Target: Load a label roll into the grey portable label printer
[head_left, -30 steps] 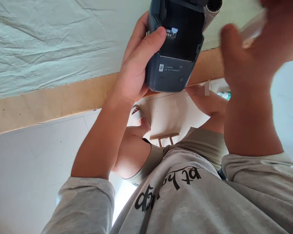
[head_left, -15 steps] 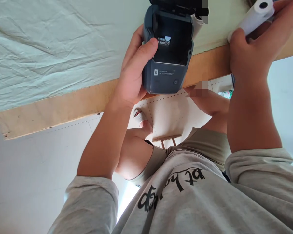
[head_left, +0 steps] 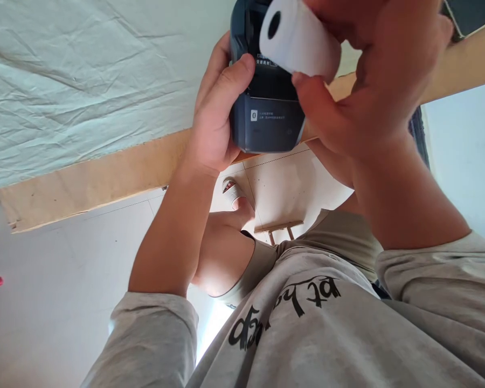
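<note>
Spreading across the wooden table (head_left: 105,167) is a wrinkled pale cloth (head_left: 84,81), with white floor tiles (head_left: 44,280) below. One dark printer (head_left: 267,116) sits gripped in the left hand (head_left: 216,116); one paper roll (head_left: 297,40), pinched between right hand (head_left: 372,81) fingers, hovers just over it. The printer's top is cut off, possibly open.

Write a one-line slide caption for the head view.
Left hand grips a dark blue handheld printer at the table edge while the right hand holds a white paper roll over it.
</note>
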Available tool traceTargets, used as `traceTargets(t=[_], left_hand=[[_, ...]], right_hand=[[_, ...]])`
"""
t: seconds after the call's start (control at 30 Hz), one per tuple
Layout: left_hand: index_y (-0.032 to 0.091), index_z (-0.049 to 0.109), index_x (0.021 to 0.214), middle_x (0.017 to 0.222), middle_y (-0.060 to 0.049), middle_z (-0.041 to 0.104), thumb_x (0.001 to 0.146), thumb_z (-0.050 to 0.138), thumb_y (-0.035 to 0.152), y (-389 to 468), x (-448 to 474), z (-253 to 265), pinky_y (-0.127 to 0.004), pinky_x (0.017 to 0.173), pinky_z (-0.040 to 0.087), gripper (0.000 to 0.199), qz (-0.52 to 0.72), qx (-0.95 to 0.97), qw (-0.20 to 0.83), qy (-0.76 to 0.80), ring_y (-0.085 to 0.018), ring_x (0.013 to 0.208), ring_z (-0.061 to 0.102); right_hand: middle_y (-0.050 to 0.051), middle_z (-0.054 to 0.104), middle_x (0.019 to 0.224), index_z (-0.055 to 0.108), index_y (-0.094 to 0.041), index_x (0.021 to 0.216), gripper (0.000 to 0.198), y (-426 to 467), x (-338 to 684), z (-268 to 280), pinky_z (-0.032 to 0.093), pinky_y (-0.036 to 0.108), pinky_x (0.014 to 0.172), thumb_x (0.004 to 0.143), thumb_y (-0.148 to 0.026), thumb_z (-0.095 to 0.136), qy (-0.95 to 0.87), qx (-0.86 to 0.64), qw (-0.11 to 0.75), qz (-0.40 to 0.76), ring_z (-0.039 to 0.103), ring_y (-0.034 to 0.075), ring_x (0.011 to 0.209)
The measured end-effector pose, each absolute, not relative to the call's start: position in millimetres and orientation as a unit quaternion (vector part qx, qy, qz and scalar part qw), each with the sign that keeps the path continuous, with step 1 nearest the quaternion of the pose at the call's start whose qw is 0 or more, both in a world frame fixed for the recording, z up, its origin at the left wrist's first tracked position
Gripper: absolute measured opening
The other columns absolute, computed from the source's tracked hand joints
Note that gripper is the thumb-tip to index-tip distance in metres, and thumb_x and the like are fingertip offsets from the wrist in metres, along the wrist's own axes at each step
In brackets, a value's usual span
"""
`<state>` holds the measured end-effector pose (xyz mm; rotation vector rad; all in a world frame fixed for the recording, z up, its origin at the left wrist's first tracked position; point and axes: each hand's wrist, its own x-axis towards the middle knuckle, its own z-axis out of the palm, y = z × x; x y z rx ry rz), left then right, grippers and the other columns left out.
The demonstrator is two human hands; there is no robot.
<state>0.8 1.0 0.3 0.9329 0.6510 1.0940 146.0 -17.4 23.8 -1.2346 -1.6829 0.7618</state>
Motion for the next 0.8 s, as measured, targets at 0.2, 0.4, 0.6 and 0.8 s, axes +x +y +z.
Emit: traceTargets(t=[0.2,0.4,0.6,0.8], left_hand=[[0.017,0.047,0.089,0.088,0.000,0.054,0.079,0.034,0.026,-1,1,0,-0.025,0.080,0.047,0.019,0.499,0.410,0.708,0.287,-0.009,0.083,0.055],[0.023,0.051,0.087,0.094,-0.002,0.057,0.076,0.033,0.029,5,-1,-10,-0.030,0.083,0.045,0.022,0.479,0.426,0.725,0.253,-0.016,0.096,0.051],[0.037,0.000,0.127,0.109,0.002,0.050,0.069,0.047,0.023,4,-1,-15,-0.023,0.063,0.040,0.076,0.518,0.429,0.712,0.202,-0.009,0.078,0.055],[0.035,0.032,0.102,0.116,0.005,0.046,0.057,0.059,0.019,10,-5,-19,-0.023,0.073,0.043,0.055,0.502,0.507,0.671,0.202,-0.014,0.100,0.052]], right_hand=[[-0.008,0.049,0.105,0.045,-0.016,0.105,0.038,-2,145,14,0.044,0.011,0.089,0.068,-0.022,0.045,-0.781,-0.514,0.343,0.091,0.050,0.000,0.099],[-0.009,0.053,0.094,0.054,-0.014,0.080,0.016,-2,146,16,0.043,0.012,0.086,0.070,-0.021,0.044,-0.798,-0.493,0.336,0.080,0.050,-0.004,0.092],[-0.007,0.053,0.086,0.054,-0.018,0.074,0.018,-22,145,7,0.040,0.021,0.085,0.072,-0.030,0.042,-0.808,-0.480,0.339,0.027,0.047,-0.001,0.086],[-0.006,0.050,0.096,0.052,-0.019,0.090,0.026,-24,150,4,0.039,0.015,0.082,0.069,-0.034,0.048,-0.785,-0.470,0.396,0.084,0.045,-0.002,0.089]])
